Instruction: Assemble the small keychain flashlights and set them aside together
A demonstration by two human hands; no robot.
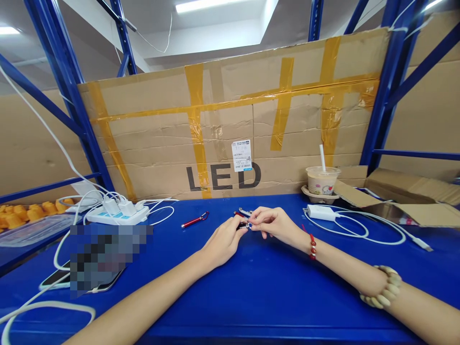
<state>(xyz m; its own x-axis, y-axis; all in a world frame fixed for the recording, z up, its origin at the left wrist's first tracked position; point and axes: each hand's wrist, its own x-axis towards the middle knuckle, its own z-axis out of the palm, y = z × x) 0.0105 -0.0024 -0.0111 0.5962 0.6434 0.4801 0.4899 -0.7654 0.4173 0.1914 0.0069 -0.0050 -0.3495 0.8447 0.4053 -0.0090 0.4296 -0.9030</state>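
Note:
My left hand (224, 240) is closed in a pinch around a small dark tube with a shiny metal end (246, 226), perhaps a keychain flashlight. The fingers hide most of it. At the tube's metal end, the thumb and fingertips of my right hand (271, 222) are pinched together on it. Just behind the hands lies a silver tube-shaped piece (245, 211), with a bit of red next to it, partly covered. Left of my hands, a slim red keychain flashlight (192, 222) with a red clip rests on the blue table (230, 297).
A white power strip (118, 215) with tangled cables and phones (104, 282) takes up the left side. To the right are a white charger with its cable (321, 212), a drink cup with a straw (322, 181) and an opened cardboard box (413, 196). Tall cardboard (161, 148) closes the back.

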